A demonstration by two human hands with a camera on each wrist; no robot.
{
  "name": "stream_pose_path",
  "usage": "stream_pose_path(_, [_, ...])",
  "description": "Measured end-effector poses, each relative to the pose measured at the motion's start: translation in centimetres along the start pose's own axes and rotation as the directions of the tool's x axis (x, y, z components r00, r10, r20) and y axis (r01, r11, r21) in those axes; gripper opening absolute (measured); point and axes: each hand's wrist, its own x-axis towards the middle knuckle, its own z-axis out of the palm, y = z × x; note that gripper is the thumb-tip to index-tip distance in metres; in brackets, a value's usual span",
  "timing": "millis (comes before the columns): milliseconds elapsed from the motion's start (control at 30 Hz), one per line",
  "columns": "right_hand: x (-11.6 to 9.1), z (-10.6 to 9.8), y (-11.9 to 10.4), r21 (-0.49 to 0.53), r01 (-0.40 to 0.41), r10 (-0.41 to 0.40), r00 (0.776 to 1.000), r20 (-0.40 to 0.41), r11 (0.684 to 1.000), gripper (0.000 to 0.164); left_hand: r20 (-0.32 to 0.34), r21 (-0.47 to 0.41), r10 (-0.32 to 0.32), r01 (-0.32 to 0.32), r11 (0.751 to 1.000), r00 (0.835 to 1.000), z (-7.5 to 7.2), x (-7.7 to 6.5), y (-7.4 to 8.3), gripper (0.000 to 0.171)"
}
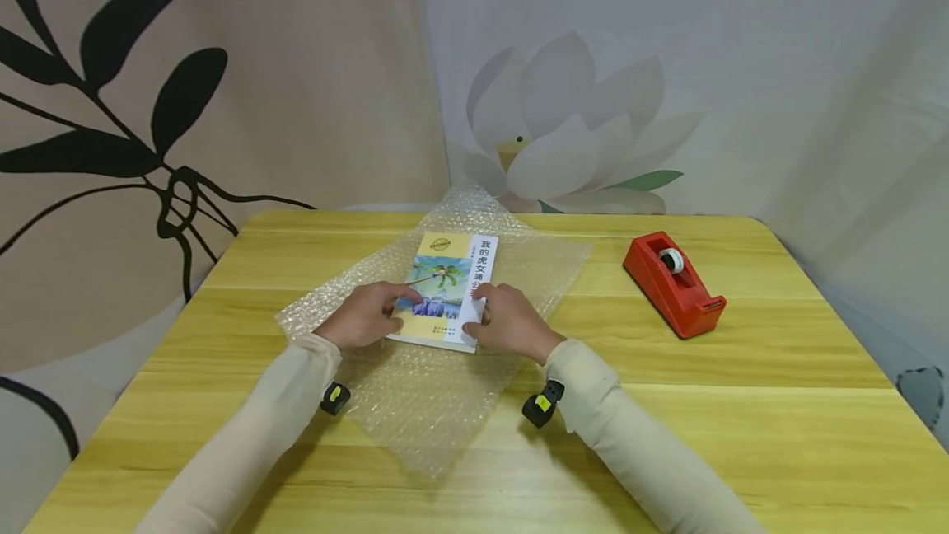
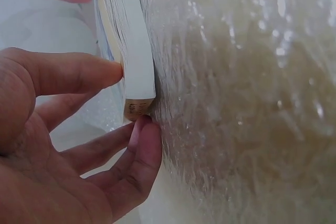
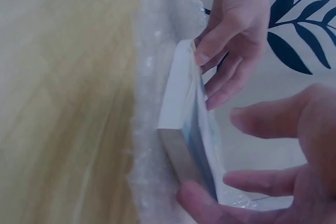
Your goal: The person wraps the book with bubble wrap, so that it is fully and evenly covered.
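A paperback book (image 1: 442,283) with a yellow and white cover and a palm-tree picture lies face up on a sheet of bubble wrap (image 1: 437,410). At its lower left corner my left hand (image 1: 363,316) pinches it; in the left wrist view the thumb (image 2: 100,72) is on the cover edge and a curled fingertip (image 2: 149,135) sits against the spine. My right hand (image 1: 515,321) is at the right edge. From the right wrist view, its thumb (image 3: 268,119) stands off the cover while a fingertip (image 3: 194,198) touches the book's side.
A red tape dispenser (image 1: 675,287) with a roll of tape stands on the wooden table (image 1: 778,435), to the right of the wrap. The wrap's far corner reaches past the table's back edge, near a printed curtain (image 1: 334,64).
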Motion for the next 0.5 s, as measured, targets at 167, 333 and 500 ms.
stream_pose_path(167, [-1.1,-0.7,-0.1,-0.041,0.063,-0.064,0.998,-0.014,0.997,0.050,0.003,0.005,0.008,-0.008,1.000,1.000,0.0,0.1,0.2,0.048])
stream_pose_path(333, [-2.6,-1.2,-0.3,-0.024,0.131,-0.133,0.986,-0.097,0.991,0.042,0.003,0.003,0.002,-0.002,1.000,1.000,-0.1,0.0,0.2,0.048])
stream_pose_path(500, [-4.2,-1.5,-0.3,-0.002,0.275,-0.275,0.960,-0.055,0.961,0.039,0.009,-0.018,-0.004,0.004,1.000,1.000,-0.2,0.1,0.0,0.048])
